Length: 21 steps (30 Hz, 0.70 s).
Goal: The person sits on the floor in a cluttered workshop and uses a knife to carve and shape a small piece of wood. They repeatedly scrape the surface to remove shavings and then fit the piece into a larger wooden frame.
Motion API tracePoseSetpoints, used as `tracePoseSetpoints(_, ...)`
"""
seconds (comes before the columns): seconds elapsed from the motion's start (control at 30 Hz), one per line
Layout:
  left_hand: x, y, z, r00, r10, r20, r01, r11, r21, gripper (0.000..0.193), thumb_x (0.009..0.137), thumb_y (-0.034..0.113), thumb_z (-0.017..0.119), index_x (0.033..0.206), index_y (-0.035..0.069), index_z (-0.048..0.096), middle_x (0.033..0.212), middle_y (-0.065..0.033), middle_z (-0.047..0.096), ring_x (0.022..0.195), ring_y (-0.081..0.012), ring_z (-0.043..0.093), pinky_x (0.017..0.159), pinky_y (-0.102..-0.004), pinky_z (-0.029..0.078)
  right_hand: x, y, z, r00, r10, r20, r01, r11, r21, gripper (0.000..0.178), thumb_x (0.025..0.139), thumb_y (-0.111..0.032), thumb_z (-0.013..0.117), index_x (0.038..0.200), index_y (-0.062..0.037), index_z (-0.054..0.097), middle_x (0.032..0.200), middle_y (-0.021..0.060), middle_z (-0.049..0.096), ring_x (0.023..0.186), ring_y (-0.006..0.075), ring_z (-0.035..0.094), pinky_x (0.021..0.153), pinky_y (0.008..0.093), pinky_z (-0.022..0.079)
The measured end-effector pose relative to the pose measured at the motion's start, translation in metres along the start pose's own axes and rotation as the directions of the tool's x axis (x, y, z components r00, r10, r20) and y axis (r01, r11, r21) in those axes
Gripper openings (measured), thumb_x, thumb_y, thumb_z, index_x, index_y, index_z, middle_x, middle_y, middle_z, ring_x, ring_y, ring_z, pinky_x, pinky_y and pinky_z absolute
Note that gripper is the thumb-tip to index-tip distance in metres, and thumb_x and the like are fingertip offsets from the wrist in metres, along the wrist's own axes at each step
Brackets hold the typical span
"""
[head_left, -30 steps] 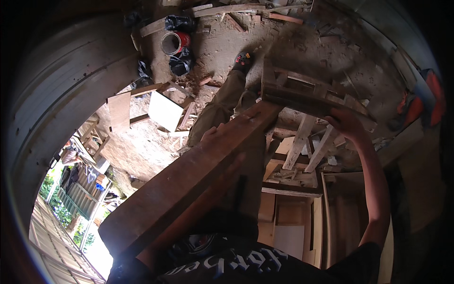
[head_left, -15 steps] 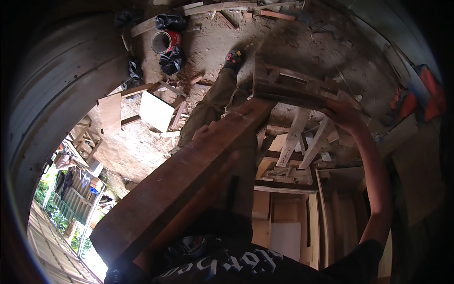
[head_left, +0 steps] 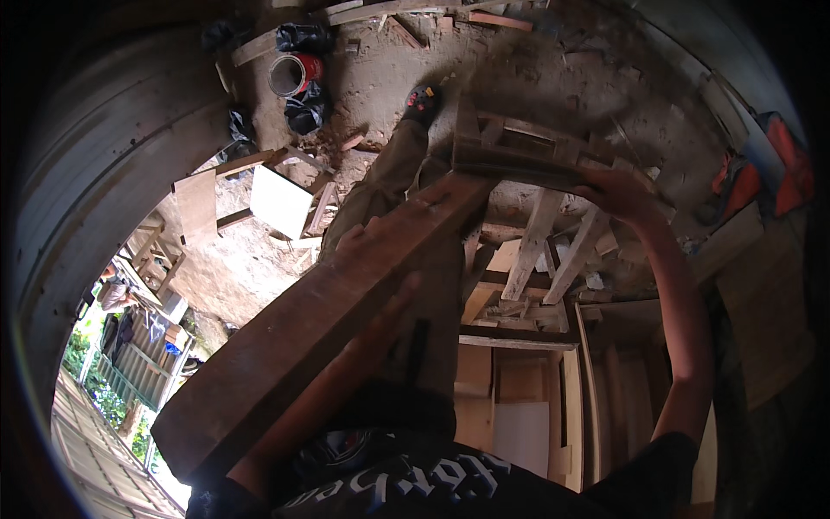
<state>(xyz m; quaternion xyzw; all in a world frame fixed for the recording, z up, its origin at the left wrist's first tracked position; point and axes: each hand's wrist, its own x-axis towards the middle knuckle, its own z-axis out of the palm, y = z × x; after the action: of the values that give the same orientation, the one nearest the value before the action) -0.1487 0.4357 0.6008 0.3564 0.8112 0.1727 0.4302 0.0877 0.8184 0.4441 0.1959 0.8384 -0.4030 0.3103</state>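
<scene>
A long, thick brown wooden beam [head_left: 294, 311] slants across my front, from low on the left up to the middle. My left hand [head_left: 356, 235] is closed round it from below; only some fingertips show over its far edge, and the forearm runs underneath. At the beam's far end a wooden frame [head_left: 517, 166] of dark slats stretches away to the right, meeting the beam at an angle. Whether the two are joined I cannot tell. My right hand [head_left: 612, 192] grips the right end of this frame, with the arm reaching out along the right side.
Below the frame lie loose boards [head_left: 534, 246] and scraps. A cabinet carcass [head_left: 519, 406] stands at lower right. Farther off are a red bucket [head_left: 292, 75], black bags [head_left: 307, 108] and a white panel [head_left: 281, 201]. A corrugated metal wall [head_left: 104, 156] bounds the left.
The beam and the frame have shifted slightly left, both hands moving with them. The surroundings have also slid a little left in the view. Both grips look the same.
</scene>
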Motion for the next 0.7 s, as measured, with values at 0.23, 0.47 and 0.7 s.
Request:
tracePoseSetpoints(0.23,0.000,0.001,0.003,0.990,-0.144,-0.005,0.143,0.983,-0.113,0.073,0.092,0.013,0.073,0.151,-0.002,0.032,0.148,-0.0163,0.045,0.140,-0.0257,0.037,0.119,-0.0375,0.024,0.027,-0.011,0.006,0.996,-0.091,0.017,0.090,0.995,0.047,0.035,0.095,-0.044,0.065,0.104,-0.0100,0.068,0.082,0.0173,0.067,0.079,0.0373,0.068,0.070,0.0450,0.051)
tracePoseSetpoints(0.47,-0.002,0.007,0.000,0.964,-0.265,0.003,0.262,0.950,-0.173,0.071,0.089,0.013,0.074,0.148,-0.002,0.039,0.150,-0.0179,0.042,0.141,-0.0297,0.037,0.119,-0.0415,0.023,0.012,-0.002,-0.005,0.999,-0.051,0.010,0.050,0.997,0.060,0.041,0.093,-0.049,0.064,0.113,-0.0139,0.069,0.089,0.0151,0.070,0.090,0.0325,0.069,0.079,0.0446,0.053)
tracePoseSetpoints(0.7,0.000,0.014,-0.002,0.948,-0.316,-0.027,0.303,0.928,-0.215,0.066,0.089,0.012,0.073,0.146,-0.003,0.044,0.151,-0.0191,0.042,0.142,-0.0315,0.036,0.121,-0.0440,0.020,0.000,0.013,-0.015,0.998,-0.002,0.061,0.004,0.999,-0.041,0.040,0.093,-0.049,0.065,0.101,-0.0103,0.068,0.082,0.0163,0.067,0.080,0.0338,0.068,0.072,0.0450,0.051)
